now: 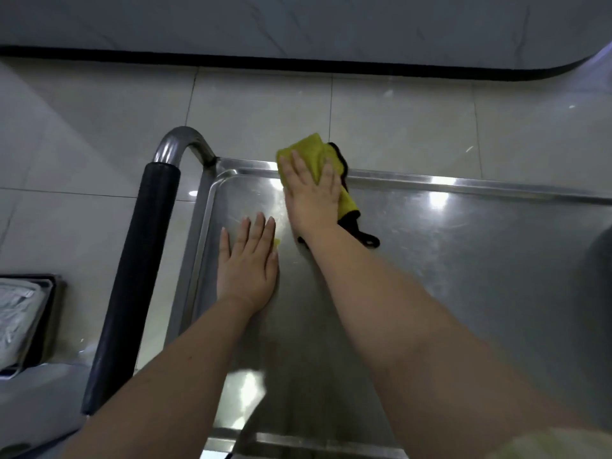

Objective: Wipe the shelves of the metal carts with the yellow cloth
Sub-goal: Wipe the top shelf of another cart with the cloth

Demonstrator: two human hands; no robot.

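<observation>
The top shelf of a metal cart [463, 260] fills the middle and right of the head view. My right hand [313, 197] lies flat with straight fingers on the yellow cloth [313, 150], pressing it against the shelf's far rim near the left corner. The cloth has a black edge and a black loop trailing beside my wrist. My left hand [248, 260] rests flat on the bare shelf, fingers straight, just left of my right wrist.
The cart's handle [135, 270], a steel tube with a black grip, runs along the shelf's left side. Pale floor tiles [99, 127] lie beyond. A dark-based wall [298, 28] runs across the top. A tray with a white bundle [20, 319] sits low at the left edge.
</observation>
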